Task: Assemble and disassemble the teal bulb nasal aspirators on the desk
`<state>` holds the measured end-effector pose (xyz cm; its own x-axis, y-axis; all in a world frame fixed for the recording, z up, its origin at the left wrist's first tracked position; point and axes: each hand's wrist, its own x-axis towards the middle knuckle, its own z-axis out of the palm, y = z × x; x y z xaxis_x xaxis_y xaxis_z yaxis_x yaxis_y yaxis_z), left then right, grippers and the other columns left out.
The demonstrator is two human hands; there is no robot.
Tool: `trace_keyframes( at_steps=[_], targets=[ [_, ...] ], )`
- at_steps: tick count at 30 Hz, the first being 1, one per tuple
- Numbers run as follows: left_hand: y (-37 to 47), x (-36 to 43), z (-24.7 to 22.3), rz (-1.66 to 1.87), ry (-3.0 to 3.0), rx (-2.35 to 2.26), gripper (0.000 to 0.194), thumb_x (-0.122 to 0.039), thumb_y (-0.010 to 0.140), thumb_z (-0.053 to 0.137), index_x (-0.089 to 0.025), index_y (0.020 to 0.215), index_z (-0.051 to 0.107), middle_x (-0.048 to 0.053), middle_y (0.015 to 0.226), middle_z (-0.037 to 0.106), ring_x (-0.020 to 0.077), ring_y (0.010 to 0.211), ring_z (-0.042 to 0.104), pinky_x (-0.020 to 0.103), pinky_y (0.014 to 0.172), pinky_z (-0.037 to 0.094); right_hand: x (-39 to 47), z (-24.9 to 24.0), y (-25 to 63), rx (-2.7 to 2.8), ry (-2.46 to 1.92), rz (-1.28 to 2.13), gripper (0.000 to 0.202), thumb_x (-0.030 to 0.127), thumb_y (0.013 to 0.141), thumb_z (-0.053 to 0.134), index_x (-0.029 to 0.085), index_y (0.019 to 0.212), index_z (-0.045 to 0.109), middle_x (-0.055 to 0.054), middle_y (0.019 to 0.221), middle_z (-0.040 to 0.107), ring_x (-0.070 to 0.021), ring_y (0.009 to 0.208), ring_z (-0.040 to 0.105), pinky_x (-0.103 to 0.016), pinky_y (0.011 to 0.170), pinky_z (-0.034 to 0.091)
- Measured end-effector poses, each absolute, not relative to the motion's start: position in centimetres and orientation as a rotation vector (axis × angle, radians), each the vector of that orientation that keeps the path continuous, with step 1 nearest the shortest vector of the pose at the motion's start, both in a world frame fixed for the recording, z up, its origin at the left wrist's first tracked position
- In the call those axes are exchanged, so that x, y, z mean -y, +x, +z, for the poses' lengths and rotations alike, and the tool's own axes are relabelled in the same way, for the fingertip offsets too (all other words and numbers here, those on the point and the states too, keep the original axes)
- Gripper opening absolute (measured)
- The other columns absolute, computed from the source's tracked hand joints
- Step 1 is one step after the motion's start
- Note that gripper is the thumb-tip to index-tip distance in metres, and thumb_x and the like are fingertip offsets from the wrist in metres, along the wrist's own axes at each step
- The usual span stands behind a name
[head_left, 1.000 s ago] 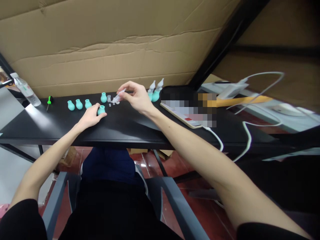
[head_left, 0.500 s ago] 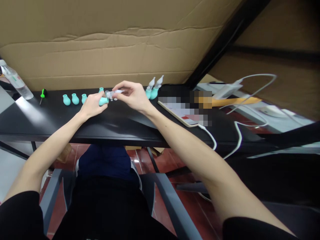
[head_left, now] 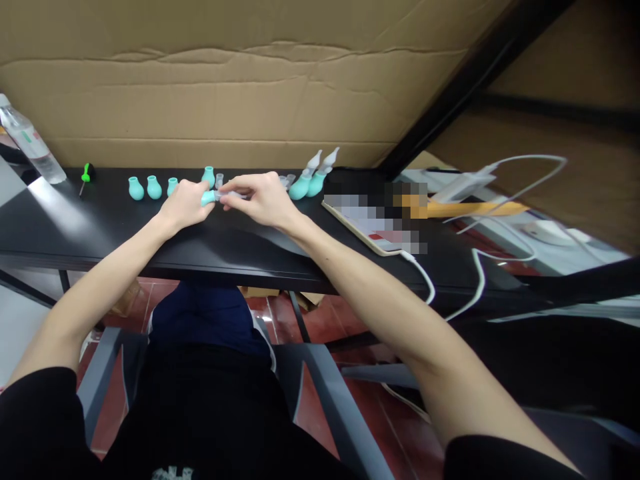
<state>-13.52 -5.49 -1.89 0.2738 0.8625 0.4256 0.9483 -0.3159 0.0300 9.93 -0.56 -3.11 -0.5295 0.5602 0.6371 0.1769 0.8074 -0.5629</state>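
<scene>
My left hand (head_left: 184, 205) is closed around a teal rubber bulb (head_left: 207, 198), its neck turned to the right. Between the fingers of my right hand (head_left: 265, 198) is a translucent nozzle (head_left: 227, 195), its end at the bulb's mouth; how deep it sits I cannot tell. Behind my hands stand another teal bulb (head_left: 209, 175) and a small clear plastic piece (head_left: 219, 180). Several loose bulbs (head_left: 154, 188) stand left of my left hand. Right of my right hand, two bulbs with nozzles fitted (head_left: 300, 186) lean side by side, tips up.
A water bottle (head_left: 34, 143) and a green-handled screwdriver (head_left: 86, 177) are on the left of the black table (head_left: 100, 233). A phone (head_left: 360, 230) with a white cable (head_left: 423, 275) lies at the right. Cardboard (head_left: 225, 100) walls the back edge.
The nozzle in my right hand has come to the mouth of the bulb in my left hand. The view has shifted slightly.
</scene>
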Motion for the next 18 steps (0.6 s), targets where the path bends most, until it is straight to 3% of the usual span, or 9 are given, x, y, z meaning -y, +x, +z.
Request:
trace_keyframes(
  at_steps=[3,6,12,18],
  targets=[
    [-13.3,6.2,-1.6,-0.357,-2.301,1.637,0.047,-0.023,0.107,0.064,-0.004,0.148,0.078,0.027,0.126,0.090,0.0435,0.122,0.089,0.051,0.108,0.068,0.7,-3.1,9.8,2.071,-0.561,0.769,0.024,0.045,0.095,0.090,0.023,0.103,0.093,-0.001,0.076,0.084,-0.0229,0.074,0.082,-0.036,0.082,0.064],
    [-12.7,6.9,-1.2,-0.235,-2.274,1.635,0.052,-0.021,0.112,0.058,0.000,0.158,0.072,0.031,0.134,0.088,0.0456,0.126,0.089,0.055,0.110,0.069,0.7,-3.2,9.4,1.943,-0.554,1.040,0.027,0.046,0.089,0.100,0.022,0.095,0.090,-0.002,0.078,0.084,-0.0201,0.072,0.081,-0.035,0.081,0.068],
    [-12.1,7.3,-1.3,-0.199,-2.226,1.615,0.048,-0.022,0.116,0.051,0.000,0.150,0.076,0.034,0.129,0.085,0.0481,0.115,0.090,0.059,0.101,0.070,0.9,-3.4,8.6,1.618,-0.578,1.525,0.036,0.039,0.078,0.114,0.019,0.087,0.086,-0.006,0.087,0.087,-0.0128,0.068,0.076,-0.028,0.075,0.074],
    [-12.7,6.8,-1.8,-0.231,-2.269,1.501,0.042,-0.020,0.114,0.051,-0.005,0.142,0.078,0.032,0.126,0.084,0.0439,0.108,0.090,0.056,0.096,0.070,0.9,-3.0,8.7,1.528,-0.619,1.739,0.029,0.028,0.089,0.113,0.017,0.088,0.086,-0.006,0.082,0.086,-0.0099,0.063,0.072,-0.024,0.070,0.073]
  ],
)
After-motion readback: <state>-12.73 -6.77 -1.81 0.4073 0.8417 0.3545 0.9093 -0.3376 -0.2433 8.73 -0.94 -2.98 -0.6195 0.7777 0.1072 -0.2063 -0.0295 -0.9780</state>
